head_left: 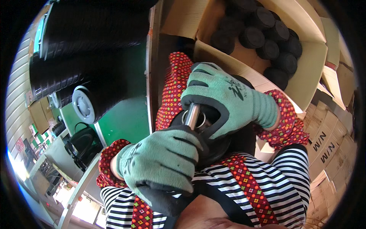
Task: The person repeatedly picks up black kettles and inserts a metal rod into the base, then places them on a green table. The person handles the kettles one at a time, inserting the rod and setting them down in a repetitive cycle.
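My left hand (162,164), in a green work glove with dark palm coating, is closed round the lower end of a shiny metal rod (192,115). The rod slants up past a metal ring (201,120) set in a black round part (215,150) at my lap. My right hand (225,95), gloved the same way, curls over that black part, thumb beside the ring and fingers past the rod's upper end. Whether those fingers also touch the rod, I cannot tell. Much of the part is hidden by both hands.
An open cardboard box (316,72) at the upper right holds several black round pieces (263,38). Stacked cartons (328,145) stand at the right. Large black film-wrapped rolls (91,45) rise at the upper left, over a green surface (127,110). A black chair (84,145) stands beyond.
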The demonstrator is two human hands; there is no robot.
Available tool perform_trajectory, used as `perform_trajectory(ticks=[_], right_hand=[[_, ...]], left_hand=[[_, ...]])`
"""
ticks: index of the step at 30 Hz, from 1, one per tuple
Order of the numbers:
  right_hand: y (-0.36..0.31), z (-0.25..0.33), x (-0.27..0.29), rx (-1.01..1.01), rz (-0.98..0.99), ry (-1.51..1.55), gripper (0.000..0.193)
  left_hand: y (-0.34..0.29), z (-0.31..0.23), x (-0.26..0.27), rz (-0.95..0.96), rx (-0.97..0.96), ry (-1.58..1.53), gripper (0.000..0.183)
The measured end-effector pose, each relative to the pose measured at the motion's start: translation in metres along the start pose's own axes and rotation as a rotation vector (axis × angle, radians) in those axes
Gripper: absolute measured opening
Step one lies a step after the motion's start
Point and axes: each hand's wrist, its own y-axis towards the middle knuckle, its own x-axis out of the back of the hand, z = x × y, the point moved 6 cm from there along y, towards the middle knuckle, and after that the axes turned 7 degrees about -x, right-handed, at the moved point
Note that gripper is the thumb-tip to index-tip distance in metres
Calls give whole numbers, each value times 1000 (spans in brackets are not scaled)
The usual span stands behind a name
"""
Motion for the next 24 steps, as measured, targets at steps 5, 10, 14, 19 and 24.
perform_trajectory(ticks=[5, 10, 14, 19, 24], right_hand=[[15, -5, 2, 7, 151, 112, 75], [8, 2, 3, 2, -7, 108, 59], [0, 3, -2, -35, -104, 33, 63], [-9, 8, 15, -305, -86, -237, 57], [-12, 20, 12, -437, -8, -360, 58]], left_hand=[[33, -29, 18, -146, 362, 635, 69], [54, -7, -38, 398, 185, 455, 49], [44, 0, -28, 222, -11, 333, 28], [28, 11, 8, 150, -164, 5, 30], [12, 13, 17, -47, -241, -205, 36]])
